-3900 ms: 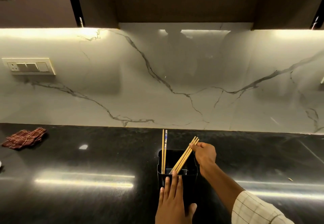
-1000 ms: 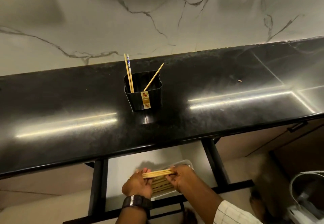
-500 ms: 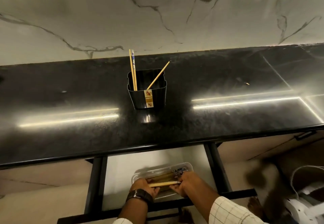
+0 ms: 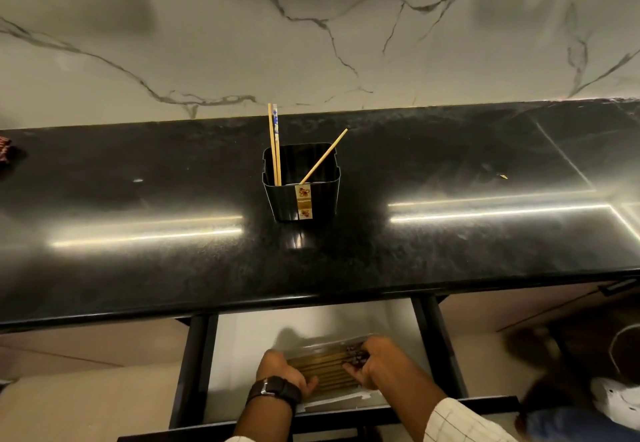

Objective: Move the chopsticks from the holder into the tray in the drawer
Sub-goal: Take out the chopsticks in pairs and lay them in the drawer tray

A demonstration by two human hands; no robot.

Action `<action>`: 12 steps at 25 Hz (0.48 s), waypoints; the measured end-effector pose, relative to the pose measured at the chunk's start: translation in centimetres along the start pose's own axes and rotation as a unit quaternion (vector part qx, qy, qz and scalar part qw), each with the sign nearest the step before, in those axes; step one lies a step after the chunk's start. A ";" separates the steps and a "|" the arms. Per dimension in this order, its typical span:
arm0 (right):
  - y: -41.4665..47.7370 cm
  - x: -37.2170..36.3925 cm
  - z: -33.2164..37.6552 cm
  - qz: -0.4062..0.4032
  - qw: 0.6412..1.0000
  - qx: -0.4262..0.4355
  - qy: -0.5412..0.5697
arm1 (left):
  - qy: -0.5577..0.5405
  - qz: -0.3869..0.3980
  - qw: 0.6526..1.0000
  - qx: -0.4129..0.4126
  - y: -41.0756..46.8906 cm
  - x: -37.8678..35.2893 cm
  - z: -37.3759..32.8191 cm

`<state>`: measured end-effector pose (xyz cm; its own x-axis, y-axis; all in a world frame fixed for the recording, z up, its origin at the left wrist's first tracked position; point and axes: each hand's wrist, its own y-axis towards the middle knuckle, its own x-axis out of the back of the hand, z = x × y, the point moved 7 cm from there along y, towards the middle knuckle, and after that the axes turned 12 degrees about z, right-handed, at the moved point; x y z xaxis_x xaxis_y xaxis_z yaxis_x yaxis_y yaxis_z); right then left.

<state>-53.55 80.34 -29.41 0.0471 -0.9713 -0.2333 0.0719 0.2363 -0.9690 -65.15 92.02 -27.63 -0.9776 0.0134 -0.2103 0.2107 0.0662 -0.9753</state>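
Head view: both hands down at 6 o'clock inside the open drawer [image 4: 311, 331], over the clear tray [image 4: 332, 402]. Left hand [image 4: 282, 372] lies flat with fingers loosely spread on the near end of the chopsticks in the tray [image 4: 323, 369], right hand [image 4: 372, 358] curled on the far end, probably squaring the bundle so it lies level. Neither pinches anything clearly. Holder [image 4: 301, 182] at 12 o'clock on the black surface [image 4: 138, 268] has three chopsticks in the holder [image 4: 275, 144] to fetch.
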 end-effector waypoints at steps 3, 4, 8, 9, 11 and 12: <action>-1.3 -0.7 0.1 0.009 1.000 0.010 0.001 | -0.021 -0.049 0.991 -0.124 -1.9 -0.8 -1.8; -1.8 -1.2 0.1 0.023 0.999 0.025 -0.005 | -0.065 -0.042 0.983 -0.168 -3.1 -1.6 -2.5; -5.9 -3.3 1.4 0.017 0.992 0.125 0.005 | -0.142 -0.042 0.954 -0.261 -7.7 -4.4 -5.3; -7.3 -3.8 2.2 0.004 0.986 0.164 -0.015 | -0.142 -0.019 0.948 -0.284 -8.6 -5.2 -6.2; -10.5 -5.2 4.3 0.004 0.960 0.272 -0.064 | -0.142 0.023 0.939 -0.313 -9.8 -6.2 -7.6; -12.1 -6.2 5.4 0.022 0.938 0.336 -0.077 | -0.138 0.045 0.934 -0.327 -10.5 -6.7 -8.4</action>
<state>-49.37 83.62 -15.80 0.2050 -0.9565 -0.2078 0.6762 0.2919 -0.6764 -60.80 99.63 -15.39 -0.8991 -0.2034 -0.3877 0.1587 0.6738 -0.7217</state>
